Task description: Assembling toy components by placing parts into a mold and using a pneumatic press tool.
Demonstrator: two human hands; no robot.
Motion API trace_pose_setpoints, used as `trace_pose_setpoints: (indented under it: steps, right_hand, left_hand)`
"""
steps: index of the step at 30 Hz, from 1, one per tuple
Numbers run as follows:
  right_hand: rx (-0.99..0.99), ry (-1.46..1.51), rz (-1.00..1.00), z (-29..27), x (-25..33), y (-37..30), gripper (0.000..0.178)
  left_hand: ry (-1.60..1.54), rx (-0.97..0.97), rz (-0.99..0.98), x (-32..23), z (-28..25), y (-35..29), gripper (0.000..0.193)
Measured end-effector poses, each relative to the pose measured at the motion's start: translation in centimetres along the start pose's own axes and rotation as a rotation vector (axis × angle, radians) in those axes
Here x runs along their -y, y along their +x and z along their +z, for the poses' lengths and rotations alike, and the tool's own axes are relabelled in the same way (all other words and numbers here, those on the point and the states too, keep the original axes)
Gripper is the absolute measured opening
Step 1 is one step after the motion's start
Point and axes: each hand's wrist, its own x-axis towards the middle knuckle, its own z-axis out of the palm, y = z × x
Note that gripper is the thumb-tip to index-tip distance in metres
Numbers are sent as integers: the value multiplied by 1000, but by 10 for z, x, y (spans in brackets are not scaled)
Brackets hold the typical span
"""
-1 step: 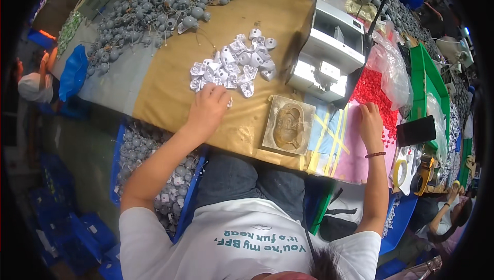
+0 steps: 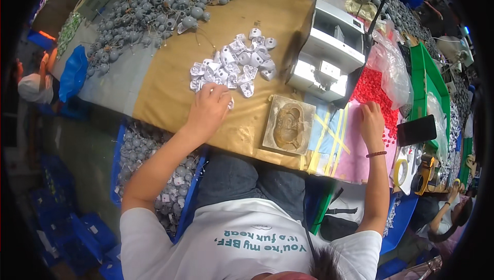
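My left hand [image 2: 210, 109] rests at the near edge of a pile of white plastic shells [image 2: 226, 66]. Its fingers are curled around a small white plastic part [image 2: 230, 104], of which only one end shows beside the fingertips. Over on the pink sheet [image 2: 355, 146], my right hand [image 2: 371, 118] touches the near left edge of a heap of small red pieces [image 2: 373, 88]. Those fingers are bent together, and whatever is between them is hidden. Between my hands lies a square block with a rounded hollow [image 2: 289, 124].
A white machine [image 2: 329, 53] stands behind the block. Grey balls with wires [image 2: 159, 7] are heaped at the far left. A black phone-like slab [image 2: 417, 130] and a yellow tape roll [image 2: 399, 173] sit at right. Below the table's left edge is a blue bin [image 2: 119, 151] of grey parts.
The white part at my left fingertips has shifted slightly and shows a little more. My right hand is almost unmoved.
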Motion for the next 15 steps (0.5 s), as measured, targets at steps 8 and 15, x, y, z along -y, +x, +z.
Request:
trace_pose_setpoints:
  steps: [8,15]
  right_hand:
    - [-95,759,352,-11,40,13,13]
    - [-28,992,97,-30,144,21,15]
  left_hand:
    - [-600,167,2,-86,17,40,30]
    - [-574,162,-73,-98,42,49,45]
